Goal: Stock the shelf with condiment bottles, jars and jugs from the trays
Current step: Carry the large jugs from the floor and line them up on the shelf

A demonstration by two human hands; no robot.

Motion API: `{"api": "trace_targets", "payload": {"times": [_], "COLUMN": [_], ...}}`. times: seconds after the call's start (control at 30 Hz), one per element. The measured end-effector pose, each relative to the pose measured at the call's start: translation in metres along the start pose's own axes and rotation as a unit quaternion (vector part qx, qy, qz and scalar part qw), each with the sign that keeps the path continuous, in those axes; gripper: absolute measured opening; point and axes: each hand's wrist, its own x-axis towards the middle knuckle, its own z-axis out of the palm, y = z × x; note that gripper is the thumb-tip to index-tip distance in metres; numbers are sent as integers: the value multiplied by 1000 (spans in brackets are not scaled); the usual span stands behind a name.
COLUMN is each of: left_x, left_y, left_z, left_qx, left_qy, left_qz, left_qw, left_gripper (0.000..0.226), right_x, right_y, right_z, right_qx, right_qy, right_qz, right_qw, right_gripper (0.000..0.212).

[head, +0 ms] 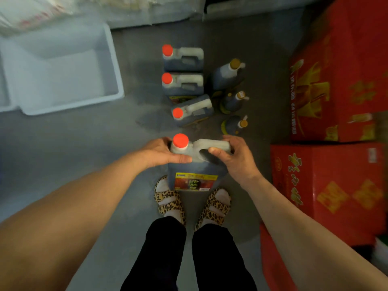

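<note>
Both hands hold one dark jug (194,164) with a red cap (180,140), carried upright above the floor (84,143) in front of the person's feet. The left hand (161,152) wraps the shoulder of the jug just below the cap, thumb laid across the near face. The right hand (235,156) curls round the moulded handle (212,147), thumb pressed at the handle opening.

Three matching jugs (182,59) stand or lean in a line on the floor ahead, with three smaller bottles (227,74) just beside them to the right. A white tray (113,66) sits at the left; red cartons (336,80) are stacked at the right. No shelf is clearly visible in this view.

Recommended handling for the carry:

- Keep the jug upright — the liquid fills most of the body and is likely to shift if tilted.
- Let the right hand take the weight at the handle; use the left hand to steady the jug.
- Step around the floor row — the nearest jug leans and could tip if knocked.
- Set the base down flat on the shelf before loosening either hand.
</note>
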Motion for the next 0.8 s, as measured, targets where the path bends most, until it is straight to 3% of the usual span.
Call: {"api": "trace_targets", "payload": {"times": [0.1,0.23,0.4,0.47,0.57,0.63,0.8], "left_x": [-52,-125,-233,-273,-317,-338,-375], "left_y": [45,110,191,224,270,300,372], "left_z": [-24,-54,-96,-117,-152,-180,-255], "left_qx": [16,5,6,9,3,14,25], "left_qy": [6,27,99,121,169,206,244], "left_qz": [15,37,95,108,132,146,187], "left_qw": [1000,999,991,987,977,968,951], "left_gripper": [120,86,66,72,103,106,58], "right_x": [-22,-47,-77,-85,-89,-90,-73], "right_y": [-49,-124,-241,-290,-360,-407,-506], "right_z": [-37,-94,-173,-204,-247,-273,-320], "right_qx": [4,5,-72,-92,-137,-152,-161], "right_qy": [9,13,6,20,55,73,116], "right_qz": [-8,-45,-135,-170,-234,-270,-330], "right_qw": [1000,999,988,981,961,948,923], "right_gripper": [51,53,65,67,59,56,54]}}
